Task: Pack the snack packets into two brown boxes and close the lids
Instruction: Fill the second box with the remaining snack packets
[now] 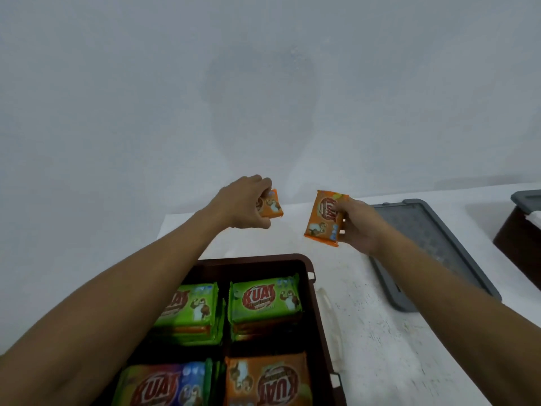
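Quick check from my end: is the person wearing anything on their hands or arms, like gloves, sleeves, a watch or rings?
Nothing is visible. The left hand and right hand are bare, with no gloves, and no rings that I can make out. Both forearms are uncovered up to the frame's edge: no sleeves, watch, bracelets, straps or cables in view.

"KUAT" on green, orange pkts (265, 300) in box (310, 268)

One head-worn wide-angle view looks forward and steeply down from above the brown box (304, 260), which sits close at the bottom edge. Beyond the box the white desk (366, 332) runs to a bare wall (263, 83) filling the upper half. Both forearms reach in from the lower corners.
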`<state>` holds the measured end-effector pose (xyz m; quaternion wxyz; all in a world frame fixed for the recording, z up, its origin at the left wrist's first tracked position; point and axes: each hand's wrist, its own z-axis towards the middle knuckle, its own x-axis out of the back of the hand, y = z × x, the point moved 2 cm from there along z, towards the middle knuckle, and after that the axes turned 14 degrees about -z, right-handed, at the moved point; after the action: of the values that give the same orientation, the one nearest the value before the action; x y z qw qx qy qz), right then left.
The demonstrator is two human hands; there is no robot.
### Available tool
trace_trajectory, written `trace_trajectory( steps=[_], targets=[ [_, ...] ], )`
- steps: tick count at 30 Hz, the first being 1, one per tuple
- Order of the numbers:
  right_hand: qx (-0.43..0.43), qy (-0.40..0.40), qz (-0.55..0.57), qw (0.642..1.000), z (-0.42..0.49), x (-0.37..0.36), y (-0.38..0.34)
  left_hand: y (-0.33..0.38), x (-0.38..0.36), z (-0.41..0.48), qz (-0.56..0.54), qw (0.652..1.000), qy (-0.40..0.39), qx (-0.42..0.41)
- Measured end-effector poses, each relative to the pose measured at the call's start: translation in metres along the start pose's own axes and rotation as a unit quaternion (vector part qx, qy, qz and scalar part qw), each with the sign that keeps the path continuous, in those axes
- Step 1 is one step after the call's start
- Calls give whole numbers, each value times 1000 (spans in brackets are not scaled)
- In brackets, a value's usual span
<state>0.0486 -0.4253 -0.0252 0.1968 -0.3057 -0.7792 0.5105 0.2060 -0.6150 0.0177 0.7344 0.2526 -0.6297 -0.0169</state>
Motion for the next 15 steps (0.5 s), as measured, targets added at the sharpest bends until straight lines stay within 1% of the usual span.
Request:
trace_trajectory(
  steps=[2,4,6,8,10,13,15],
  targets=[
    [25,22,28,999,-15,-5,-7,3,16,-16,-25,999,33,-12],
    [63,48,25,997,-31,-11,-14,6,29,-35,-54,997,49,-17],
    [107,72,-19,991,-51,-20,-22,7,38,-58,-86,995,40,-16],
    [153,74,-103,980,-75,-32,-29,6,42,-83,-105,994,18,-11],
    [198,40,-197,959,-103,-50,-30,0,39,-113,-110,994,10,-3],
    [241,-52,-279,928,-138,-76,-24,-8,32,-151,-147,989,-19,12],
    [253,-115,-351,894,-152,-91,-15,-9,29,-173,-164,985,-48,8]
  ],
)
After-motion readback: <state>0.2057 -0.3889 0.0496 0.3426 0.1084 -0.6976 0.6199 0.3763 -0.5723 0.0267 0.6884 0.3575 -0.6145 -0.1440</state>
